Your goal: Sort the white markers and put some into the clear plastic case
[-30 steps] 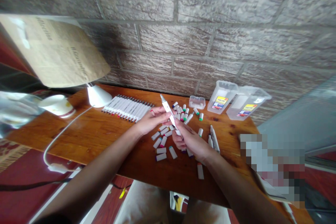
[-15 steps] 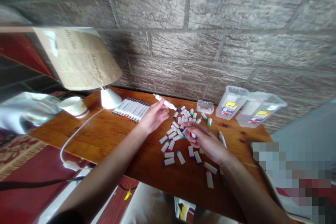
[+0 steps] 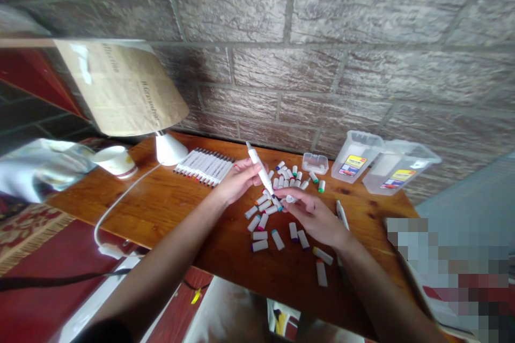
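My left hand [image 3: 237, 179] pinches a white marker [image 3: 259, 169], holding it tilted with its far tip up and its dark lower tip pointing down toward my right hand. My right hand [image 3: 316, 217] holds a small white cap [image 3: 290, 199] between its fingertips, just below the marker's lower tip. Both hands hover over several loose marker caps [image 3: 265, 220] scattered on the wooden table [image 3: 181, 203]. A row of capped markers [image 3: 205, 166] lies side by side to the left, behind my left hand.
Two clear plastic boxes [image 3: 356, 156] [image 3: 396, 167] and a small clear lid [image 3: 314, 163] stand by the brick wall at the back right. A white lamp base [image 3: 169, 149] with its cable, a paper shade [image 3: 120, 88] and a cup [image 3: 115, 161] sit at the left.
My left hand swung the marker away to the left, then brought it back, its lower tip pointing down at my right hand. My right hand picked a cap from the pile.
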### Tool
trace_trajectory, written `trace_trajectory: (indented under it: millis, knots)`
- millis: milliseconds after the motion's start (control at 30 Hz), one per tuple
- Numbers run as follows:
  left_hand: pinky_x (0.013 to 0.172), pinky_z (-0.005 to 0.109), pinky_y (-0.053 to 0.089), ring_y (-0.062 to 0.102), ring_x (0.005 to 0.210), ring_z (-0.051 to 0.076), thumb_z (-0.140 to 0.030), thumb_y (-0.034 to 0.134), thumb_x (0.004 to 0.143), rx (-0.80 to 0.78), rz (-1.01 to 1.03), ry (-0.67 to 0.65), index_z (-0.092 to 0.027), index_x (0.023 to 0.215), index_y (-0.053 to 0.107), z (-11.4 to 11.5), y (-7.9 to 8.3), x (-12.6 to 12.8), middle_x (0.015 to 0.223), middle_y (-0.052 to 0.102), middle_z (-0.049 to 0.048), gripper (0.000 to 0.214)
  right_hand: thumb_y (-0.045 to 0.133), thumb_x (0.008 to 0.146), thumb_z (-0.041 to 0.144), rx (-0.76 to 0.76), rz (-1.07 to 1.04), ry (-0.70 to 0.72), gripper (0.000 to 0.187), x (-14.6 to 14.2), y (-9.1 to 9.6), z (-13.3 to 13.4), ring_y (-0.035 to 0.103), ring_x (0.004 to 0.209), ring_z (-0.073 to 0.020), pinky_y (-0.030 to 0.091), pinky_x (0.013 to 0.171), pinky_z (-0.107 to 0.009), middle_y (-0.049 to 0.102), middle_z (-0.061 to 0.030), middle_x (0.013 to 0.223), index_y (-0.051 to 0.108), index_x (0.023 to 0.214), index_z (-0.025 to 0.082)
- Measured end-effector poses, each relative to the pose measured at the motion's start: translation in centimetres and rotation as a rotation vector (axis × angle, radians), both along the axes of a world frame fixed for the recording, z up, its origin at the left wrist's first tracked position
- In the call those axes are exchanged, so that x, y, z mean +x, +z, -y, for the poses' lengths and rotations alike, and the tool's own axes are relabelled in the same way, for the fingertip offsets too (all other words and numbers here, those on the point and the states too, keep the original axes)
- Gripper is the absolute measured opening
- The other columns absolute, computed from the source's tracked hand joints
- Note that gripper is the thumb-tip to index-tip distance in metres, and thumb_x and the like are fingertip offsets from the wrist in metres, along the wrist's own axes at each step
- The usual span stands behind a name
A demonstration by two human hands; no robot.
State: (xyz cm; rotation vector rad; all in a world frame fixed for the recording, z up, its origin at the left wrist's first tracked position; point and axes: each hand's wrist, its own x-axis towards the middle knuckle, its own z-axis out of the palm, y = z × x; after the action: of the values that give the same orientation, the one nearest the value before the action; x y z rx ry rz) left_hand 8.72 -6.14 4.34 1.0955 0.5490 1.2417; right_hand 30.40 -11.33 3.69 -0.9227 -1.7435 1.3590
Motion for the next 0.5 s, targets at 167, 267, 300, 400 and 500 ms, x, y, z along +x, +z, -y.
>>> trace_trajectory:
  millis: [167, 267, 300, 400, 500]
  knots:
    - [0.053, 0.023, 0.035, 0.046, 0.051, 0.006, -0.046, 0.093, 0.061, 0.056, -0.075, -0.049, -0.011, 0.071, 0.073, 0.21, -0.07, -0.01, 0.066, 0.065, 0.0021, 0.042, 0.062, 0.093, 0.038, 0.106, 0.012, -0.047, 0.024, -0.04, -0.63, -0.17, 0.063, 0.109, -0.022, 0.051, 0.097, -0.038, 0.069, -0.0058, 0.12, 0.074, 0.11, 0.026]
    - [0.055, 0.024, 0.036, 0.049, 0.052, 0.007, -0.043, 0.093, 0.061, 0.06, -0.079, -0.091, -0.011, 0.077, 0.077, 0.35, 0.05, -0.13, 0.067, 0.068, 0.0032, 0.039, 0.063, 0.093, 0.037, 0.137, -0.007, -0.067, 0.023, -0.07, -0.72, -0.19, 0.062, 0.114, -0.0231, 0.05, 0.1, -0.039, 0.068, -0.0065, 0.124, 0.075, 0.109, 0.025]
    - [0.056, 0.024, 0.037, 0.049, 0.052, 0.008, -0.042, 0.093, 0.062, 0.055, -0.074, -0.103, -0.012, 0.08, 0.079, 0.39, 0.08, -0.17, 0.065, 0.068, 0.003, 0.038, 0.064, 0.092, 0.037, 0.13, -0.015, -0.071, 0.023, -0.09, -0.7, -0.19, 0.062, 0.115, -0.0233, 0.05, 0.1, -0.039, 0.068, -0.0069, 0.125, 0.074, 0.11, 0.025]
    - [0.057, 0.024, 0.038, 0.05, 0.053, 0.008, -0.039, 0.092, 0.064, 0.031, -0.058, -0.121, -0.012, 0.085, 0.08, 0.52, 0.15, -0.25, 0.064, 0.068, 0.0028, 0.036, 0.067, 0.09, 0.038, 0.088, -0.036, -0.091, 0.025, -0.16, -0.67, -0.17, 0.063, 0.113, -0.0231, 0.05, 0.098, -0.037, 0.068, -0.007, 0.125, 0.074, 0.111, 0.024]
    - [0.057, 0.024, 0.038, 0.052, 0.055, 0.008, -0.037, 0.092, 0.065, 0.023, -0.057, -0.139, -0.012, 0.088, 0.081, 0.62, 0.19, -0.25, 0.069, 0.07, 0.0043, 0.035, 0.068, 0.09, 0.038, 0.059, -0.045, -0.102, 0.025, -0.22, -0.71, -0.14, 0.065, 0.102, -0.021, 0.053, 0.089, -0.034, 0.07, -0.0054, 0.115, 0.072, 0.111, 0.025]
